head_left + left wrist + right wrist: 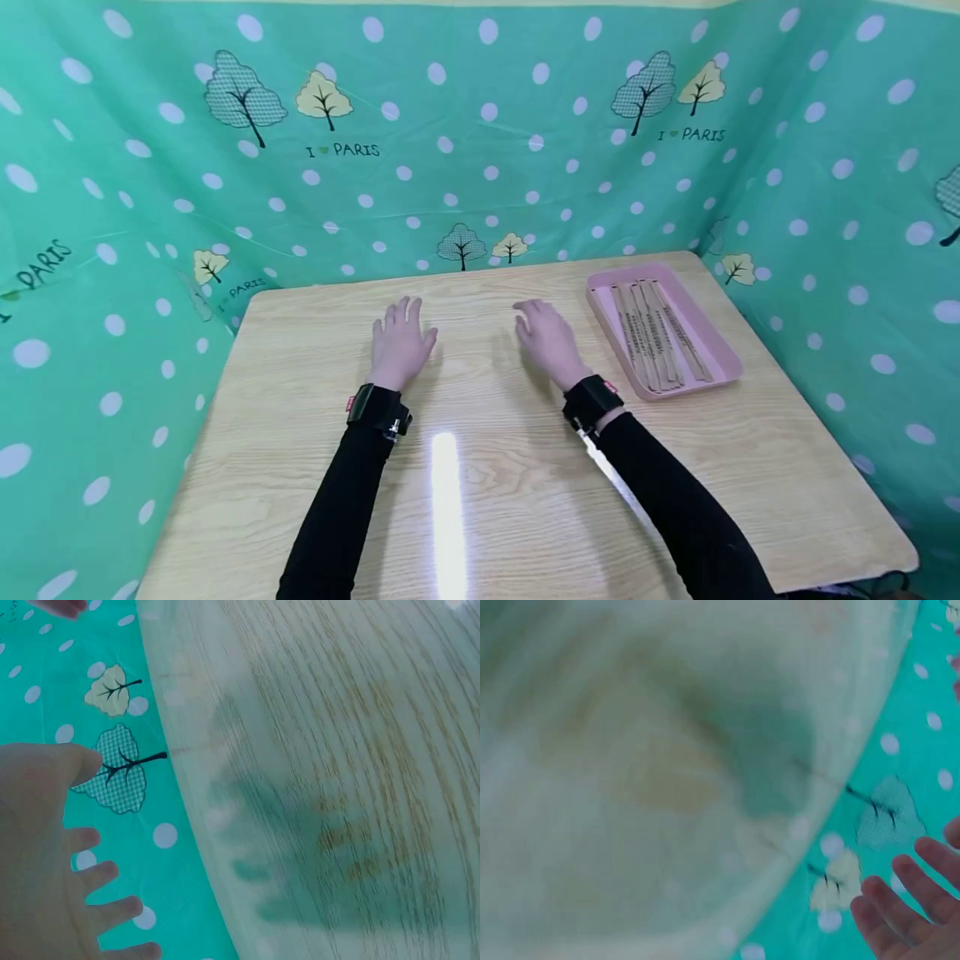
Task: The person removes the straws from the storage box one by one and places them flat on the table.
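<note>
1. Left hand, palm down above the table, its fingers extended and spread, the thumb held out to the side.
2. Right hand, well apart from the left, its fingers loosely extended and slightly bent, turned inward toward the middle. In the right wrist view its fingers lie side by side at the lower right.
3. Shallow pink rectangular tray with rounded corners, lying on the far right part of the table, near the right hand but apart from it.
4. Slender beige paper-wrapped sticks with dark printed lettering, lying lengthwise in the tray, roughly side by side; the print is too small to read.
5. Light wood-grain table with rounded corners, bearing a bright strip of reflected light between the forearms.
6. Black wrist-worn devices, one on each wrist, above black sleeves.
7. Green polka-dotted cloth, hanging behind the table and at both sides, printed with trees and "I PARIS" lettering.
</note>
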Tool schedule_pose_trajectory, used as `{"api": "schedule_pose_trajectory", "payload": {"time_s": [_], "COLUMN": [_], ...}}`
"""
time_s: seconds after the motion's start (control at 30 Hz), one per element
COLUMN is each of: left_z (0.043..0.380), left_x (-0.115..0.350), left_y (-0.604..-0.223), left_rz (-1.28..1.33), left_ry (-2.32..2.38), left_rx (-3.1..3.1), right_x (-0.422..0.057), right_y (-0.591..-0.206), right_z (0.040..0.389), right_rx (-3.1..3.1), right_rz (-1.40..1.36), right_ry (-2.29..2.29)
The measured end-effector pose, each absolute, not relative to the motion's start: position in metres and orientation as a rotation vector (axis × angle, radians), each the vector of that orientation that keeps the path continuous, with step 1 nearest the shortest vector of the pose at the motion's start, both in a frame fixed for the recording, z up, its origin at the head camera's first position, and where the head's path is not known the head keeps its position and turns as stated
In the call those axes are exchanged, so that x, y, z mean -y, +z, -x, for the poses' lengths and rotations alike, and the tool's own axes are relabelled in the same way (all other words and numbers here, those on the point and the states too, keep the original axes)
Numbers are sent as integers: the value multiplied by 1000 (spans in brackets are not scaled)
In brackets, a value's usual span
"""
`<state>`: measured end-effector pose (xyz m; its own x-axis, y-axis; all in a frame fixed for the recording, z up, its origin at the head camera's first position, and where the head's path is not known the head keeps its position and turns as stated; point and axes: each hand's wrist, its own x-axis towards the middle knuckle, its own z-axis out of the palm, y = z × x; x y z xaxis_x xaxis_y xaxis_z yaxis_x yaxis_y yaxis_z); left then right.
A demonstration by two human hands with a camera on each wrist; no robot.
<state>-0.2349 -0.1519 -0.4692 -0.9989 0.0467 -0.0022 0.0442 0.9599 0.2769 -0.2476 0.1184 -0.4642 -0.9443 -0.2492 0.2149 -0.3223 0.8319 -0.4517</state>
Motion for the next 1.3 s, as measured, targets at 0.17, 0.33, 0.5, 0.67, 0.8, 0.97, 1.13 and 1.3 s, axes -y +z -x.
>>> {"api": "schedule_pose_trajectory", "payload": {"time_s": [0.17, 0.33, 0.5, 0.67, 0.8, 0.97, 1.13, 1.3], "left_z": [233, 227, 220, 219, 220, 220, 217, 215], "left_x": [155, 159, 159, 156, 154, 154, 157, 161], "left_y": [-467, -465, -464, -463, -458, -456, -460, -463], "left_rz": [-61, -33, -29, -69, -87, -81, -65, -50], "left_ry": [475, 467, 391, 340, 345, 327, 325, 316], "left_rx": [-3094, -3077, -3046, -3047, -3062, -3058, -3048, -3046], "right_x": [-159, -201, -223, -228, -230, -230, -229, -227], "right_y": [-441, -436, -445, -448, -449, -454, -456, -458], "right_z": [253, 252, 241, 235, 236, 240, 240, 234], "right_rx": [2810, 2863, 3017, 3129, 3148, 3132, 3082, 3032], "right_rz": [-347, -167, 7, 80, 122, 81, -2, -75], "right_ry": [718, 587, 407, 348, 398, 399, 331, 367]}}
